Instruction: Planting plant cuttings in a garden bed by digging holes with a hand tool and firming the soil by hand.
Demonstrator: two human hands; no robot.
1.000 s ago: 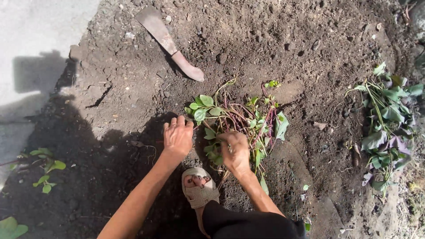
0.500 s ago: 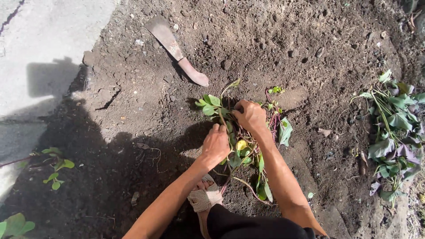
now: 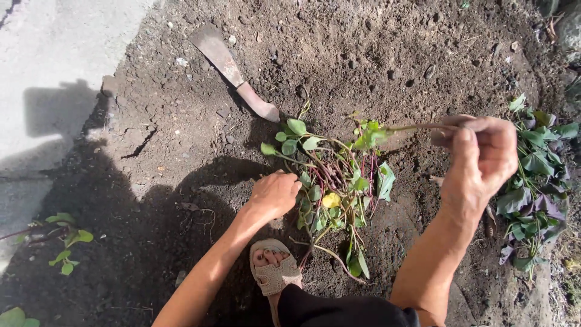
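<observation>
At the far left, a pale concrete surface [image 3: 54, 54] is seen beside the dark tilled soil [image 3: 375, 48], with small green seedlings [image 3: 63, 239] in the shadow at its edge. A machete [image 3: 233, 74] lies flat on the soil, blade up-left and handle pointing down-right, well apart from both hands. Further right, the left hand [image 3: 273, 195] is lowered to the ground with the forearm stretched forward and the knuckles up; its fingers are curled and pressed against the left side of a bundle of vine cuttings [image 3: 333, 184], though whether stems are actually enclosed cannot be told. The bundle lies on the soil just ahead of a sandalled foot [image 3: 273, 269]. The right hand [image 3: 481, 158] is raised above the ground, wrist bent, its grip clenched on a single vine stem [image 3: 411, 128], which is held roughly level, leafy tip pointing left over the bundle. At the far right, a second heap of leafy vines [image 3: 535, 175] lies on the soil.
</observation>
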